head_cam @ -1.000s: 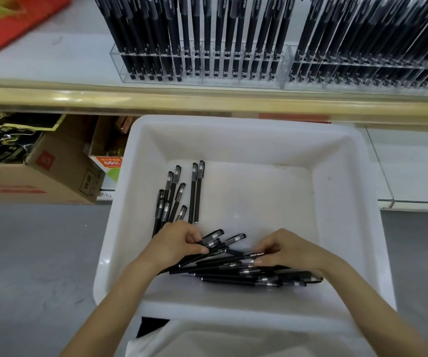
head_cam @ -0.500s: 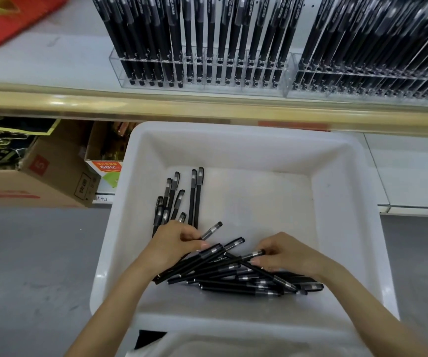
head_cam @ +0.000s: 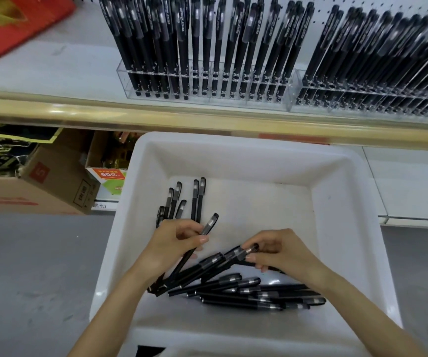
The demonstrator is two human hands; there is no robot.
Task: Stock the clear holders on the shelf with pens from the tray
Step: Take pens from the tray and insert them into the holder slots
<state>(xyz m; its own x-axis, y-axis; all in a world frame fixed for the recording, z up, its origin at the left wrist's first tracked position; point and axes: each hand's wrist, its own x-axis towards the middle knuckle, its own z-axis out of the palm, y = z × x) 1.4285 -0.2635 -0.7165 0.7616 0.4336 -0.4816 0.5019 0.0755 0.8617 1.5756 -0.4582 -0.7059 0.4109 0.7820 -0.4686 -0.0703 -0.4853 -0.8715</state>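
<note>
Loose pens [head_cam: 236, 298], black with grey translucent bands, are lying in the white tray [head_cam: 336, 202]. Shelved pens [head_cam: 207, 47], black with pale lettering, are standing in clear holders [head_cam: 207, 97] on the white shelf [head_cam: 53, 73], whose front edge [head_cam: 156, 117] is gleaming gold. At its far left corner a sheet [head_cam: 14, 27] is showing red and yellow. Below, a brown carton [head_cam: 61, 181] is bearing a red square.

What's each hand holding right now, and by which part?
The left hand grips a pen at mid-barrel, just below its cap. The right hand pinches a second pen at its capped end.
</note>
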